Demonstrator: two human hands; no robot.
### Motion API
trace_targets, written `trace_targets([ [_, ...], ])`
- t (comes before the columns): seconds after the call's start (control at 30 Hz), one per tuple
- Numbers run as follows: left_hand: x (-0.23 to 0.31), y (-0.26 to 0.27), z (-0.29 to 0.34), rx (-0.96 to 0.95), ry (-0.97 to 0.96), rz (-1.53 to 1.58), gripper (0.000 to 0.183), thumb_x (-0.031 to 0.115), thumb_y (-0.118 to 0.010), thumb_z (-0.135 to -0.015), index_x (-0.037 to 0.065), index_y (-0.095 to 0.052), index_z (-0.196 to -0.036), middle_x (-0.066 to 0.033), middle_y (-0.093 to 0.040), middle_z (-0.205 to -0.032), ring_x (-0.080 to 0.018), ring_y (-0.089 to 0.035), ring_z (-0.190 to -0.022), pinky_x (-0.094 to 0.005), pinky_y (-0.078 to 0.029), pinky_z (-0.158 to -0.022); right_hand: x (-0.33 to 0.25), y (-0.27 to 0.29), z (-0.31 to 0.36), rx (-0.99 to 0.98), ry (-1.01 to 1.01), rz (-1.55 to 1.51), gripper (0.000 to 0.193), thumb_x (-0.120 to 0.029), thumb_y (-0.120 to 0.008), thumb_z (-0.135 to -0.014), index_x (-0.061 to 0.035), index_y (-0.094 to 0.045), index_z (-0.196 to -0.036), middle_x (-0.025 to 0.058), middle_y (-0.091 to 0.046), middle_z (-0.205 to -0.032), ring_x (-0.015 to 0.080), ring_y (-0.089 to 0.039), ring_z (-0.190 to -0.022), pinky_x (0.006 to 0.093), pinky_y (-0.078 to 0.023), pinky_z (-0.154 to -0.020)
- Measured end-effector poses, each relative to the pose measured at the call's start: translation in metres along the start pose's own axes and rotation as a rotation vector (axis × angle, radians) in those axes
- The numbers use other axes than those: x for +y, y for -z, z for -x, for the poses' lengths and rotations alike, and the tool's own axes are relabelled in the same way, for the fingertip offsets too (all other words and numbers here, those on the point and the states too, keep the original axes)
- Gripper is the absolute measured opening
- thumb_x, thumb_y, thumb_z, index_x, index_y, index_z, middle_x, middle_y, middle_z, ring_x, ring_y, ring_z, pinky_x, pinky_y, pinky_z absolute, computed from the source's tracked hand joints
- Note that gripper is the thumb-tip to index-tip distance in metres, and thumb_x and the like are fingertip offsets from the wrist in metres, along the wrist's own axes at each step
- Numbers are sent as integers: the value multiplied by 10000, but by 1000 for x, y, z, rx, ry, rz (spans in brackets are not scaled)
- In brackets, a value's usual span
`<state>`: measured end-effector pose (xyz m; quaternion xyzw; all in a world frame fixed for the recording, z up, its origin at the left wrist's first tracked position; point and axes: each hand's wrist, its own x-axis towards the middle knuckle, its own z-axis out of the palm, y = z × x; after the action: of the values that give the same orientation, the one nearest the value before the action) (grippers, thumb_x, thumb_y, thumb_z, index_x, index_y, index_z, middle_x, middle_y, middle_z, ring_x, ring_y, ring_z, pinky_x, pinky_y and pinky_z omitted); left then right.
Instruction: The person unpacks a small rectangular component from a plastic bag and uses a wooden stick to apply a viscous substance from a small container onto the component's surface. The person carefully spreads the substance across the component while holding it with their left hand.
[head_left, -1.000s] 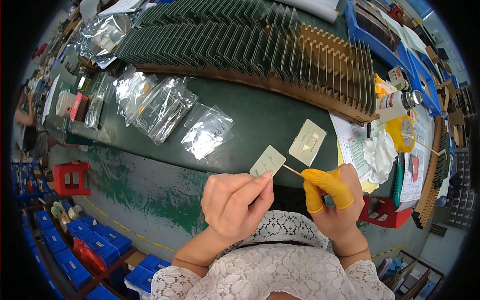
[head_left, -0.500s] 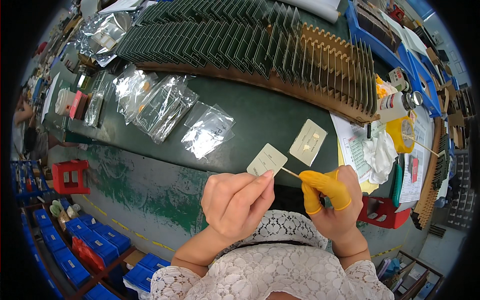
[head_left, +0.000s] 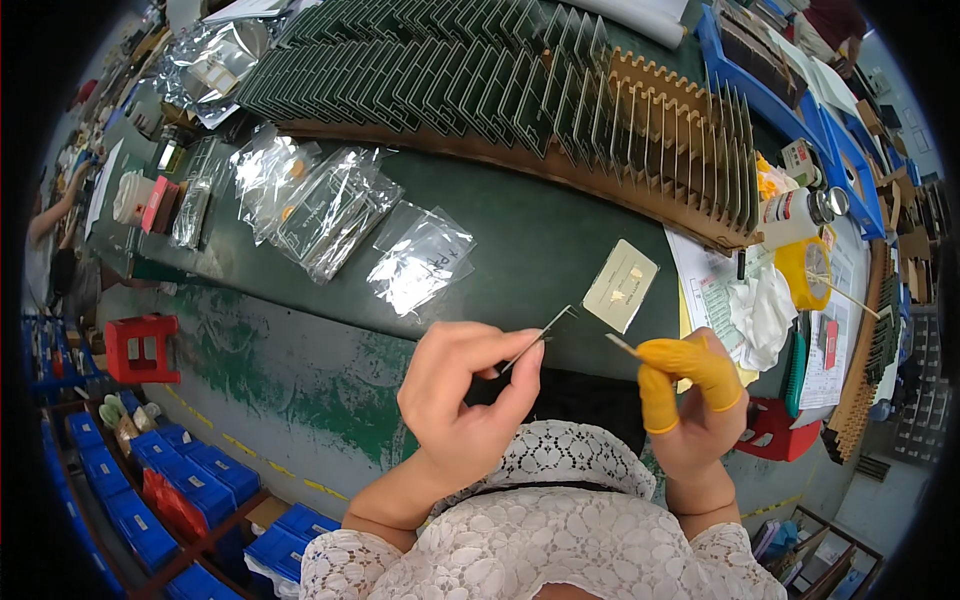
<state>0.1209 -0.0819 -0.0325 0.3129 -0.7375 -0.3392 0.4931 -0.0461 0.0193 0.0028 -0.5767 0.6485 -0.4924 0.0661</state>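
My left hand [head_left: 455, 400] pinches a small cream plate [head_left: 540, 337] between thumb and fingers. The plate is turned edge-on, and a short bent lip shows at its far end. Yellow finger cots cover some fingers of my right hand [head_left: 695, 400], which is closed on a thin wooden stick [head_left: 622, 345]. The stick's pale tip points toward the plate but is apart from it. Beyond my hands, a second cream plate [head_left: 620, 287] with small printing lies flat on the green table [head_left: 520, 235].
Racks of upright dark green boards [head_left: 400, 90] span the table's back. Clear plastic bags [head_left: 420, 258] lie left of centre. At right are a white bottle [head_left: 790, 215], a yellow tape roll [head_left: 803, 272], crumpled tissue [head_left: 760, 315] and a green-handled tool [head_left: 795, 370] on papers.
The cream plate has turned from face-up to edge-on in my left hand. My right hand has drawn the stick away from it, to the right.
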Motion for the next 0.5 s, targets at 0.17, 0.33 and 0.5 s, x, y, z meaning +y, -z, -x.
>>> trace_targets([
  [0.17,6,3,-10,12,734,586,184,4,-697,-876,-21,-646,-1051,-50,-661,-855,-79,-590,-686,-211,-498,-590,9,0,11,184,-130,-126,180,48,-702,-838,29,-650,-1009,57,-641,-831,110,-522,-681,232,-400,-630],
  [0.33,-7,14,-24,-158,1146,989,341,24,-654,-916,-49,-545,-1230,-91,-684,-982,-104,-668,-826,-217,-530,-694,16,5,15,277,-240,-155,179,41,-689,-857,40,-646,-1031,65,-646,-887,103,-540,-716,231,-418,-717],
  [0.5,2,16,-18,-174,920,805,407,-49,-678,-861,-40,-517,-1234,-97,-690,-1016,-129,-667,-902,-251,-527,-792,30,9,15,306,-254,-188,203,45,-664,-876,60,-631,-1076,77,-642,-947,111,-563,-721,238,-462,-710],
])
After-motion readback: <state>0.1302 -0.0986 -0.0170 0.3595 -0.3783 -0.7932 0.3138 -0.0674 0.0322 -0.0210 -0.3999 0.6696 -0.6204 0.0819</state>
